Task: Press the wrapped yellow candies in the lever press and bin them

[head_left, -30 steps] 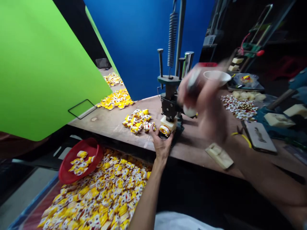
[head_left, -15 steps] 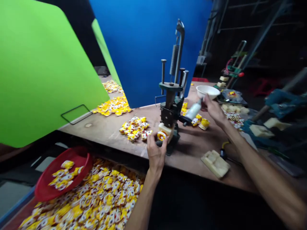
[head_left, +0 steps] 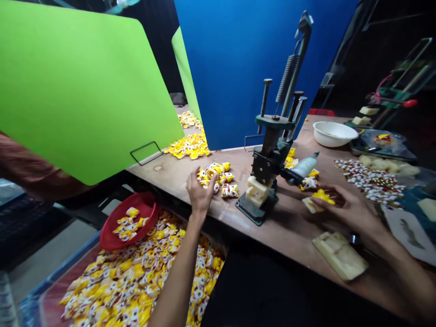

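My left hand [head_left: 200, 193] is at the small pile of yellow-and-white plastic animal figures [head_left: 225, 175] on the table. Its thumb and fingers are apart around the pile's near left side, beside a hollow figure piece with a round opening. My right hand [head_left: 350, 211] pinches a yellow-and-white figure piece [head_left: 322, 197] above the table, slightly blurred. Between the hands stands a hand press [head_left: 264, 163] with a spring and a cream block [head_left: 256, 190] on its base. Its lever grip [head_left: 304, 165], wrapped in something pale, points right and is untouched.
A red basin [head_left: 155, 218] rests on a big heap of figures [head_left: 136, 277] below the table. On the right are a white bowl [head_left: 335, 134], small white parts [head_left: 371, 181] and a cream moulded block [head_left: 340, 256]. Green [head_left: 85, 91] and blue [head_left: 238, 68] panels stand behind.
My right hand has left the lever grip and now holds a figure piece. My left hand has moved from the press to the pile at its left. The view has shifted left.
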Demonstrator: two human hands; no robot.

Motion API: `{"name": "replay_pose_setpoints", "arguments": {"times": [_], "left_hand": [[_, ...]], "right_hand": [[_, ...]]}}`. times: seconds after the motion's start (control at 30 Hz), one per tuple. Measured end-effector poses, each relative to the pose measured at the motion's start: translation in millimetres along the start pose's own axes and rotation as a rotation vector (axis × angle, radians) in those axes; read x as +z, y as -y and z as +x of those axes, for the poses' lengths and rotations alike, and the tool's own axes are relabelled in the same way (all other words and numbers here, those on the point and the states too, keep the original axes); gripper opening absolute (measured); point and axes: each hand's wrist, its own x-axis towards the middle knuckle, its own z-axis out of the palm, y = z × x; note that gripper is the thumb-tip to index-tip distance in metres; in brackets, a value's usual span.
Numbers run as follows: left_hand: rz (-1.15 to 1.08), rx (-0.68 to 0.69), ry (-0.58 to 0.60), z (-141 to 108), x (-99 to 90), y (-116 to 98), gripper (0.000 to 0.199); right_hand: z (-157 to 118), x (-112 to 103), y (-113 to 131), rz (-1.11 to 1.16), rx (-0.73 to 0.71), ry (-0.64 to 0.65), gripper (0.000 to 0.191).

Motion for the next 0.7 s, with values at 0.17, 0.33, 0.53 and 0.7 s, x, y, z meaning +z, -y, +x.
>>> {"name": "replay_pose_setpoints", "arguments": {"times": [0.17,0.33,0.53,0.7], "left_hand": [[-0.486,0.051,0.421,-122.1,-10.0,-68.0,0.084],[-0.507,-0.057,0.325,-166.8,0.8,-78.9,0.047],[-0.421,-0.027,0.193,-128.5,39.2,-56.4,0.045],[-0.355,0.005,0.202,-129.5,57.6,-59.4,0.033]], "right_hand": [[-61.8,72.8,63.7,0.457,0.224,0.340,0.065],[-59.8,123.2,83.8,0.574,0.211,0.473,0.067],[-31.0,79.3,52.0,0.465,0.142,0.201,0.063],[0.2,38.6,45.5,0.580,0.198,0.097,0.042]]}}
